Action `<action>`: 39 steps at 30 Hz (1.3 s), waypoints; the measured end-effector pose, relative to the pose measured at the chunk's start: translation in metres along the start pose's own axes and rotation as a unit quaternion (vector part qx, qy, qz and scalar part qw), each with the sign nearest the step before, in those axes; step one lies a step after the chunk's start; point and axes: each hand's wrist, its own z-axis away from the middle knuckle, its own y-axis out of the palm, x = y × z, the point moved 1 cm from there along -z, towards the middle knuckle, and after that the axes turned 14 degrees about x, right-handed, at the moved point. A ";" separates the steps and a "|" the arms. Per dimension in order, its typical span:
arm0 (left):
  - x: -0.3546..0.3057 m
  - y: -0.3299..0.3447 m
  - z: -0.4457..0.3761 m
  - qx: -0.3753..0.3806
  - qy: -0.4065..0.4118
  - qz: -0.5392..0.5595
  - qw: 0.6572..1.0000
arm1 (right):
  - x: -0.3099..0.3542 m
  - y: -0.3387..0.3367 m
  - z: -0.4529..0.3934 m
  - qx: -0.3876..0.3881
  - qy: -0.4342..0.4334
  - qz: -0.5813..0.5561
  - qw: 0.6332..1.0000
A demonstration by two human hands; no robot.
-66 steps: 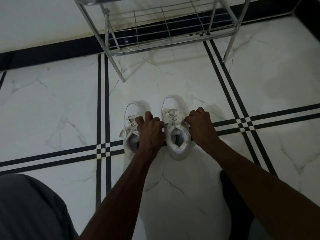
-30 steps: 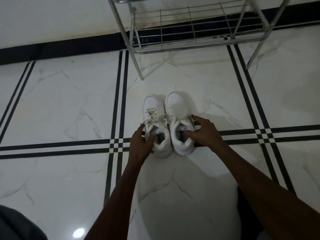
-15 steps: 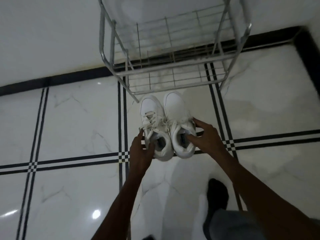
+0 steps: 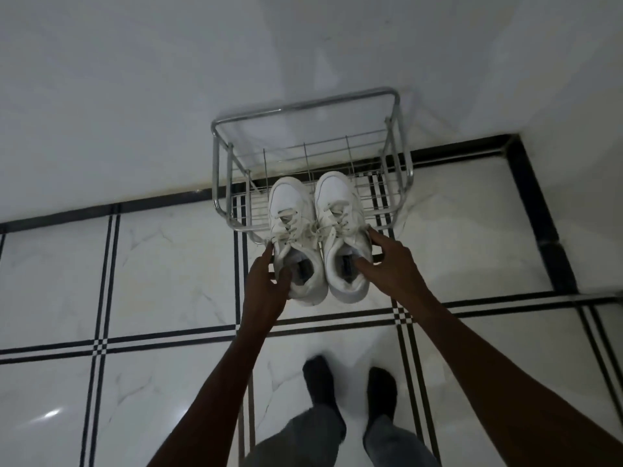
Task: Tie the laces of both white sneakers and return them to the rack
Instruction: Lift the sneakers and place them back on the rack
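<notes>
The left hand (image 4: 266,288) grips the left white sneaker (image 4: 295,241) at its padded collar, thumb inside the opening. The right hand (image 4: 392,264) clasps the right white sneaker (image 4: 342,230) the same way, fingers along its outer side. Both smooth, rounded shoes are pressed side by side between the hands, laces (image 4: 317,227) crossed in loose bows, toes pointing away over the chrome wire rack (image 4: 303,111) just beyond the fingertips. Glossy veined marble floor (image 4: 168,264) lies below.

White marble floor (image 4: 161,271) with black double stripes meets a plain white wall (image 4: 135,96).
</notes>
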 end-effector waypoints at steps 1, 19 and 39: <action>-0.004 -0.002 -0.009 0.004 0.002 -0.003 1.000 | 0.003 -0.005 -0.008 -0.001 -0.002 -0.002 1.000; 0.001 -0.040 -0.240 0.056 -0.032 -0.021 0.998 | -0.004 -0.031 -0.234 0.005 0.029 0.060 0.998; -0.062 -0.065 -0.213 0.043 -0.009 -0.138 0.990 | 0.055 -0.056 -0.212 -0.005 0.074 0.232 0.970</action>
